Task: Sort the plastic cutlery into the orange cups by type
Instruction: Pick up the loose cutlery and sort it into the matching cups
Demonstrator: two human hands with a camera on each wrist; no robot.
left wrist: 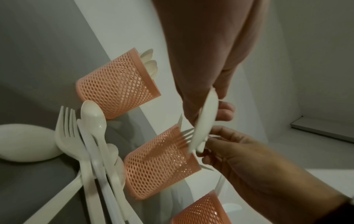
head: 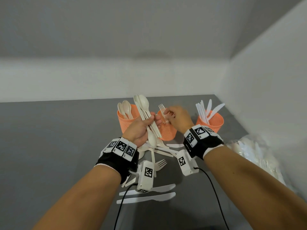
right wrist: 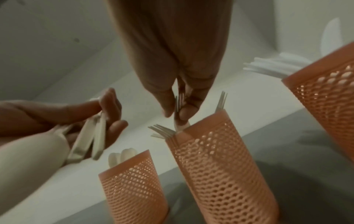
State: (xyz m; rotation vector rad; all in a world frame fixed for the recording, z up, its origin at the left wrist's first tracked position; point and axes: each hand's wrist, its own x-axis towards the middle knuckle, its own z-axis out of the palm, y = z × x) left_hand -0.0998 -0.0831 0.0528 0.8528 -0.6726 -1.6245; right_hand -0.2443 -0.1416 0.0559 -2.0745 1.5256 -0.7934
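We are holding a bundle of spoons (head: 146, 117) in our left hand (head: 141, 130), its grip curled around the handles, bowls pointing both up and down. Our right hand (head: 178, 118) is pinching 1 fork (head: 162, 110) between thumb and fingertips, grip clamped on it, directly over the middle cup (head: 167, 130); the right wrist view is showing the fork's handle entering that cup's rim, among other fork tines already standing there.

3 orange mesh cups are standing in a row at the back of the grey tabletop (head: 58, 146). The left cup (head: 126, 120) is holding spoons, the middle cup is holding forks, the right cup (head: 211, 122) is holding white knives (head: 207, 110).

Unsorted cutlery is lying on the tabletop in front of the cups: a loose pile (head: 159, 150) of cream pieces under our left wrist, 1 fork (head: 160, 164) just nearer to us, and 2 white knives (head: 149, 195) lying side by side nearest to us. A clear bag (head: 255, 151) of more cutlery is sitting at the right edge.
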